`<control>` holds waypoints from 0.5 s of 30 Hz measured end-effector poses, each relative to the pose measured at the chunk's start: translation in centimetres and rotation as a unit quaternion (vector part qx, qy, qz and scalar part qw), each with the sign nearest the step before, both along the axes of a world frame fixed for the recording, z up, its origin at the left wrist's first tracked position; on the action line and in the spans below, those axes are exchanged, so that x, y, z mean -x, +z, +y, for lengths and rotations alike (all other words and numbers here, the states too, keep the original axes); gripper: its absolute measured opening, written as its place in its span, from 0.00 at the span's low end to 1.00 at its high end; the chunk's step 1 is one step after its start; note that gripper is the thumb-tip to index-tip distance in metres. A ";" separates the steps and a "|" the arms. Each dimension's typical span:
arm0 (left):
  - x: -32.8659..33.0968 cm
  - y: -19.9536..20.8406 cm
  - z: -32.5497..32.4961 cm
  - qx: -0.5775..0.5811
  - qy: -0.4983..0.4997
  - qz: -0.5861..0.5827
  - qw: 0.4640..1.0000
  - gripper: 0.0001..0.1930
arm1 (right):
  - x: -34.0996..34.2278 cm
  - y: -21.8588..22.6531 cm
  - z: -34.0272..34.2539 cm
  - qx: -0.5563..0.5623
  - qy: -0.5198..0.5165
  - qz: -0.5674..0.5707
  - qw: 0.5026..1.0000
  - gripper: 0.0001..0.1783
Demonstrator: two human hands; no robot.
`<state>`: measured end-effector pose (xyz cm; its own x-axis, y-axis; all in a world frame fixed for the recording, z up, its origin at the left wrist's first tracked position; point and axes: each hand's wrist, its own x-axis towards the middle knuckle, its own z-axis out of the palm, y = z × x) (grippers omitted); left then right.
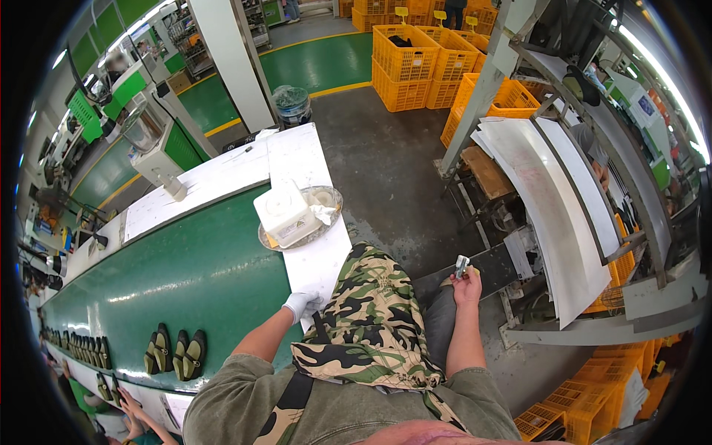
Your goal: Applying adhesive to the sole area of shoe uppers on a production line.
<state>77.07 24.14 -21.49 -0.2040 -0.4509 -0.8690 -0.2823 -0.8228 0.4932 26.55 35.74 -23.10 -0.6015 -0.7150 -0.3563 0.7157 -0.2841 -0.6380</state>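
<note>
My left hand (301, 305), in a white glove, is at the white board (297, 271) along the green conveyor's end, beside my camouflage apron (378, 311). Its fingers blend into the pale board, so I cannot make out how they are held. Out to the right, above my knee, my bare right hand (467, 288) is closed on a small silver-and-white piece (461, 265); its exact kind is unclear. Ahead of the gloved hand, a white plastic box (283, 213) sits on a round tray (326, 230), with crumpled white tissue (323, 213) next to it.
Dark strapped shoes (190, 356) stand in pairs on the green conveyor (185, 274), left. A white bottle (173, 187) is on its far ledge. Yellow crates (404, 63) are stacked ahead. A metal-framed rack (549, 215) stands right. Another person's hands (133, 411) show lower left.
</note>
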 end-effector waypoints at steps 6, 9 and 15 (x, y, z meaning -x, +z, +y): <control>-0.7 -0.7 -0.2 -0.007 -0.021 0.000 1.000 0.15 | -0.5 0.9 -0.3 -0.010 -0.010 -0.005 1.000 0.04; 0.0 0.1 -0.1 -0.004 0.001 0.007 1.000 0.15 | -0.3 0.5 -0.1 -0.004 -0.010 -0.002 1.000 0.04; 0.1 0.1 0.0 -0.007 0.006 -0.006 1.000 0.15 | -0.2 0.4 -0.1 -0.007 -0.007 -0.011 1.000 0.03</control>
